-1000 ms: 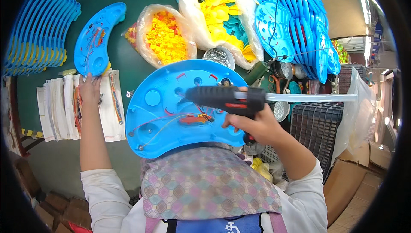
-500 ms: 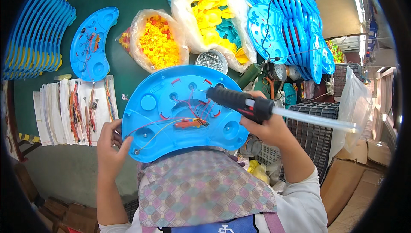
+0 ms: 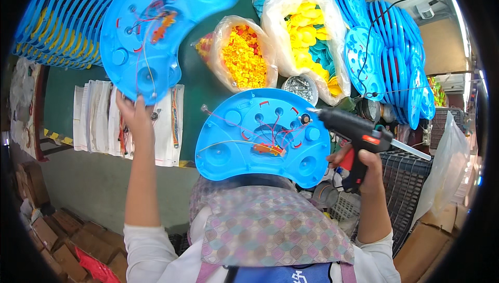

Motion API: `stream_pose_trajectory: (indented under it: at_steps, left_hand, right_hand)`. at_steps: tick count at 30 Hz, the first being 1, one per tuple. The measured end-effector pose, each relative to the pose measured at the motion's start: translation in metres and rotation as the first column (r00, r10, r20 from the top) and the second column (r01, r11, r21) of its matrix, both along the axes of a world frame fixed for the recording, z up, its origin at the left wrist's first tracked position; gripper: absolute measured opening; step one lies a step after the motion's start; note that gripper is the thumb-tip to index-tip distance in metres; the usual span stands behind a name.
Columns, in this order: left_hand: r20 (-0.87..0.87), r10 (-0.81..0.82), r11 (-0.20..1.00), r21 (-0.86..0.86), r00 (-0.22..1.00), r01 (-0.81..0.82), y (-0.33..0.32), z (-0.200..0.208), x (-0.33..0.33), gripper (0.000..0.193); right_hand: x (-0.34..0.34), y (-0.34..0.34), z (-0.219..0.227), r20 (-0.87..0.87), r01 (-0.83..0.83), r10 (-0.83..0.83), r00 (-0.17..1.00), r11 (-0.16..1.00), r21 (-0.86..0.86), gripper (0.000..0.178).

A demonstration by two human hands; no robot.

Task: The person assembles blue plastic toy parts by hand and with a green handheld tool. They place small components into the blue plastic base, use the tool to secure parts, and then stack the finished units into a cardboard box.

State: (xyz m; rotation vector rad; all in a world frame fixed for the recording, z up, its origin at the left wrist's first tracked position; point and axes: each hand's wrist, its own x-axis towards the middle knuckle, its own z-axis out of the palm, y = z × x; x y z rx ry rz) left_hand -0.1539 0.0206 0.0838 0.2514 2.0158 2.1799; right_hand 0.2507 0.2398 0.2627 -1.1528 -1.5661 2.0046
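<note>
At the upper left, my left hand (image 3: 136,114) grips the lower rim of a blue crescent-shaped plastic shell (image 3: 122,28), raised over the table. Thin wires and an orange-red part lie inside that shell. Part of another blue shell (image 3: 175,76) shows beneath it. My right hand (image 3: 371,171) is closed round the handle of a black glue gun (image 3: 349,127) with a red trigger and a translucent stick out of its back. Its nozzle sits by the upper right rim of a second wired blue shell (image 3: 234,121), which rests before my apron, touched by neither hand.
White sheets (image 3: 93,116) with wired parts lie on the left of the green table (image 3: 197,75). Farther back are a bag of small yellow pieces (image 3: 244,56), a bag of larger yellow and teal pieces (image 3: 304,28) and a tin of screws (image 3: 300,88). Stacked blue shells (image 3: 397,49) stand right.
My left hand has moved up and left, from the front shell's left rim to the raised shell. The glue gun has swung right, away from the middle of the front shell.
</note>
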Motion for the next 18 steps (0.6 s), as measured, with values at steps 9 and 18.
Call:
stream_pose_trajectory:
  at_steps: [9, 18]
  left_hand:
    - [0.336, -0.014, 1.000, -0.015, 0.942, 0.020, 0.013, -0.089, -0.020, 0.075]
    - [0.233, -0.436, 0.864, -0.163, 0.869, 0.477, -0.016, 0.025, 0.095, 0.026]
  right_hand:
    - [-0.025, -0.017, -0.030, 0.037, -0.156, 0.165, 0.986, 0.971, -0.182, 0.048]
    - [-0.054, -0.012, -0.033, 0.349, -0.232, 0.219, 0.911, 0.973, -0.006, 0.040]
